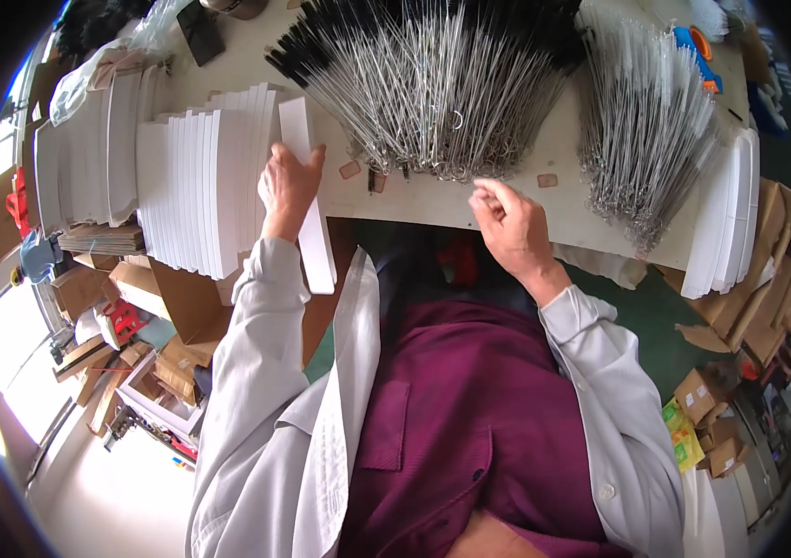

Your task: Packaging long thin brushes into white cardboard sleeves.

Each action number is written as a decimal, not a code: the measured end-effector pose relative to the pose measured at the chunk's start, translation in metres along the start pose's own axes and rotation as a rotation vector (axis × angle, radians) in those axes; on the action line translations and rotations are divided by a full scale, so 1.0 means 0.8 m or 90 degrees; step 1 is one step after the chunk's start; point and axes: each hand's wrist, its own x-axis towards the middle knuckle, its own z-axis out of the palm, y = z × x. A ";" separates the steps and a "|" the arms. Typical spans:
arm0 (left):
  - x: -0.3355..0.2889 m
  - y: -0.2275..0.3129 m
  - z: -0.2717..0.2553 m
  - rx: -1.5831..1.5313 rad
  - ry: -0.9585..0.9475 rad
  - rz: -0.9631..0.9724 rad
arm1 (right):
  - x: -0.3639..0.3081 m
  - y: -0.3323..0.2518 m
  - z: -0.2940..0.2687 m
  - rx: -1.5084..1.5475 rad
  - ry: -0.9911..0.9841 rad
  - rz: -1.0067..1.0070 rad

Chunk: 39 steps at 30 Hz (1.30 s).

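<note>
My left hand (290,191) is closed around a long, narrow white box (295,126), which stands out from the row and hangs over the table's near edge. To the left stand many similar white boxes (182,177), packed upright side by side. My right hand (518,228) is at the near edge with thumb and fingers curled together; whatever they may hold is too small to see. Just beyond it lies a wide fan of thin wire-handled brushes (433,102), their black bristles (330,28) at the far end and wire loops toward me.
On the right lies a second bundle of wire brushes (642,121) with pale bristles, beside more white boxes (730,214). A blue-and-orange tape dispenser (700,58) sits at the far right. Small reddish tags (350,170) dot the table (358,200). Cardboard boxes (186,302) crowd the floor.
</note>
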 end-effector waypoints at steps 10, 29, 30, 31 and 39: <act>-0.009 0.035 0.001 -0.117 0.173 0.187 | 0.042 -0.003 0.032 -0.141 0.008 -0.096; -0.112 0.155 -0.030 -0.895 -0.566 0.000 | 0.031 -0.043 0.006 -0.033 0.083 -0.282; -0.111 0.155 -0.033 -0.895 -0.566 0.005 | 0.031 -0.042 0.003 -0.040 0.078 -0.295; -0.109 0.152 -0.037 -0.895 -0.569 -0.001 | 0.030 -0.046 -0.001 -0.041 0.081 -0.296; -0.123 0.165 -0.034 -0.792 -0.584 0.113 | 0.089 -0.025 -0.015 0.396 -0.047 0.212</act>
